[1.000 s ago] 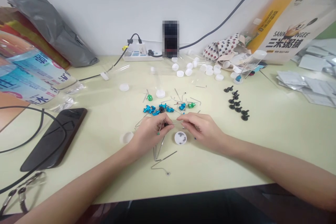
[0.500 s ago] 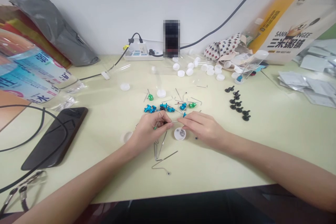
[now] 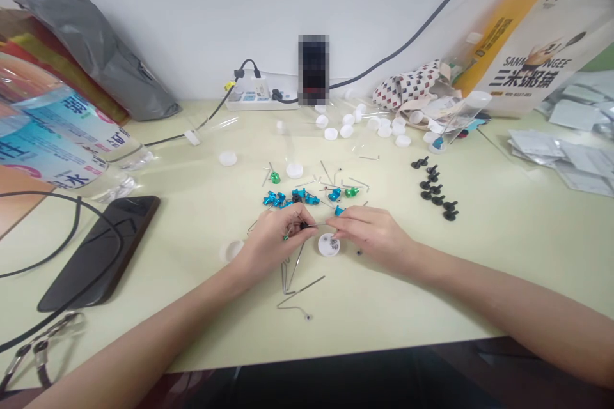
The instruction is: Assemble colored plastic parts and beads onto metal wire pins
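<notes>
My left hand [image 3: 281,230] is closed in a pinch round a small black part [image 3: 304,225]; a bit of green metal [image 3: 286,238] shows between its fingers. A thin metal rod [image 3: 320,224] spans the gap to my right hand [image 3: 367,230], whose fingertips pinch its other end. Just below the fingers sits a round white cap [image 3: 329,249] with tiny silvery pieces in it. Behind the hands lie several blue metal fittings [image 3: 311,200], a green fitting [image 3: 352,192] and thin bent rods. More bent wire rods [image 3: 301,297] lie in front.
Black screw-like parts [image 3: 436,200] form a row at right. White caps [image 3: 346,131] and clear tubes lie toward the power strip [image 3: 249,100]. At left are a phone [image 3: 100,252], cables and water bottles [image 3: 62,134]. Small packets [image 3: 561,153] and a paper bag [image 3: 542,51] stand right.
The left fingers have shifted slightly, showing more of the black part. The right hand has moved a little to the right along the rod's line. The table things look unchanged.
</notes>
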Demonstrator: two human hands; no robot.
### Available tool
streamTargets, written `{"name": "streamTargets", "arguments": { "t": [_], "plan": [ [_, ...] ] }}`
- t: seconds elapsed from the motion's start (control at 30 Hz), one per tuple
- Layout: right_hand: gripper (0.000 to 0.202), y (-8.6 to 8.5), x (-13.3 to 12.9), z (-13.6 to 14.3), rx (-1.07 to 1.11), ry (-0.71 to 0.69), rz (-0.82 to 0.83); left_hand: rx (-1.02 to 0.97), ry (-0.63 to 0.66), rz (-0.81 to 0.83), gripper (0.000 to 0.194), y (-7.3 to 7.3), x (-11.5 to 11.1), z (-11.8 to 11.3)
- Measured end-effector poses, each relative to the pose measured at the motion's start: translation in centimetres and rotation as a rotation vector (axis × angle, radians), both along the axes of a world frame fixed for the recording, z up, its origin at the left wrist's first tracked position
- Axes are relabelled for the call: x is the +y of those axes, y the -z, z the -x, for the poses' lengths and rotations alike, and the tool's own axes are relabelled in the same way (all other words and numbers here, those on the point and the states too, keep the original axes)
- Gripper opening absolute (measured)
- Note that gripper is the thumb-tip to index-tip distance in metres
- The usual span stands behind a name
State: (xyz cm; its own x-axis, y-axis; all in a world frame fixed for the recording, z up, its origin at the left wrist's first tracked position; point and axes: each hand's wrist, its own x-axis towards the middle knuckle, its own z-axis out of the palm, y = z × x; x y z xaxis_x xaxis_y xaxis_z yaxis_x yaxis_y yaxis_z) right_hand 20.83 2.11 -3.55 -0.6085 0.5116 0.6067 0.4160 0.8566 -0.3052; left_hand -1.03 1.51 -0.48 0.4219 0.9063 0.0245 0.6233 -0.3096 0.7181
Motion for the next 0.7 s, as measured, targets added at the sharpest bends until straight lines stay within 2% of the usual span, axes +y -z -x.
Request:
{"name": "streamTargets", "arguments": {
  "t": [0.2,0.5,0.7],
  "plan": [
    [0.017,0.0,-0.1,0.0,0.017,-0.008,0.043,-0.008,0.002,-0.003,0.005,0.1,-0.1,-0.1],
    [0.017,-1.4,-0.3,0.1,0.090,-0.028,0.339,-0.011,0.019,0.005,0.002,-0.4,-0.2,-0.3],
    [0.021,-1.0,-0.3,0.1,0.051,-0.009,0.328,-0.009,0.039,0.002,0.007,-0.3,-0.3,-0.3]
  ]
}}
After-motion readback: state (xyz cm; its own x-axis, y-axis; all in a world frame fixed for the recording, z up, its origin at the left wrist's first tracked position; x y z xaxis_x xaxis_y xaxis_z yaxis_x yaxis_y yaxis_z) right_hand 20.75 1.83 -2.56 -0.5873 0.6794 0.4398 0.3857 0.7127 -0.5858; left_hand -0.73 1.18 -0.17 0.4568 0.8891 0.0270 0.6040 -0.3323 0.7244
